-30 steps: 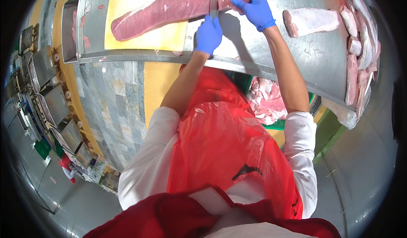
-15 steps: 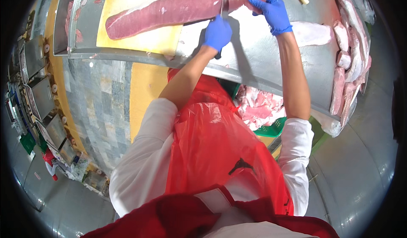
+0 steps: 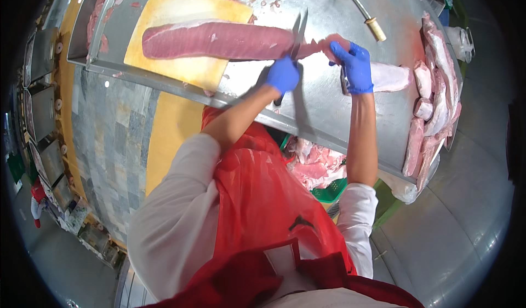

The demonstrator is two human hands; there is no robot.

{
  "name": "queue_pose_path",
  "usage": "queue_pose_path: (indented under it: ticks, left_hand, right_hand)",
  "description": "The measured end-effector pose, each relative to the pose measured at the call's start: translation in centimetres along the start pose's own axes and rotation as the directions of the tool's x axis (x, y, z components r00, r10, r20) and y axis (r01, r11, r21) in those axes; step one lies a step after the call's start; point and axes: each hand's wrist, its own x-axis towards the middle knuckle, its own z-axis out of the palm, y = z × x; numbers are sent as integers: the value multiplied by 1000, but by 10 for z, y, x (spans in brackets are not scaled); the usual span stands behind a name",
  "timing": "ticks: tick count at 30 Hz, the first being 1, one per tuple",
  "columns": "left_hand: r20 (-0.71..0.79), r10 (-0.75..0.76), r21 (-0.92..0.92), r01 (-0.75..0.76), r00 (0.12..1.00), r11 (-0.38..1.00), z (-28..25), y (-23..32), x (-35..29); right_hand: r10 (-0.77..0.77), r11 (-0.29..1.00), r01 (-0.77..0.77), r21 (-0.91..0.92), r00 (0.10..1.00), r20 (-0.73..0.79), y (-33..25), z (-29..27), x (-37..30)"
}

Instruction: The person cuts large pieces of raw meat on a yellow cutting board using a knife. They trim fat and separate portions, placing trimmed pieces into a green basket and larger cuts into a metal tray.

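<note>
A long pink meat loin (image 3: 216, 40) lies across a yellowed cutting board (image 3: 137, 50) and reaches right over the metal table. My blue-gloved left hand (image 3: 283, 75) is closed around a knife, its handle mostly hidden in the fist. The knife's blade (image 3: 299, 34) points away from me and crosses the loin near its right end. My right hand (image 3: 356, 67), also gloved in blue, pinches the loin's narrow end piece (image 3: 334, 44) between thumb and fingers. A thin strip of meat joins that piece to the loin by the blade. Beside my right hand rests a pale slab of meat (image 3: 392, 78).
A sharpening steel with a pale handle (image 3: 375, 29) lies farther back on the metal table (image 3: 323, 12). Several meat strips (image 3: 438, 89) line the table's right edge. Below the near edge, a green basket (image 3: 330, 190) holds trimmings. A metal tray (image 3: 79, 34) adjoins the left end.
The whole view has shifted and turned slightly, so table and hands sit lower in the picture. Both hands keep their grips, the knife still crossing the loin near the same spot.
</note>
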Motion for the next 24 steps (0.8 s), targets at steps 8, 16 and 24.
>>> queue_pose_path:
  ticks: [8, 16, 24]
  left_hand:
    - [18, 273, 24, -273, 962, 962, 49, 9, 14]
    - [328, 163, -8, -170, 930, 985, -50, -16, -66]
    - [-124, 394, 125, -380, 911, 917, -189, -130, -92]
  right_hand:
    - [-123, 949, 181, 259, 966, -225, -74, -67, -75]
    - [-480, 877, 317, -362, 534, -696, -99, -176, -354]
    - [398, 912, -305, 274, 495, -773, 176, -35, -412]
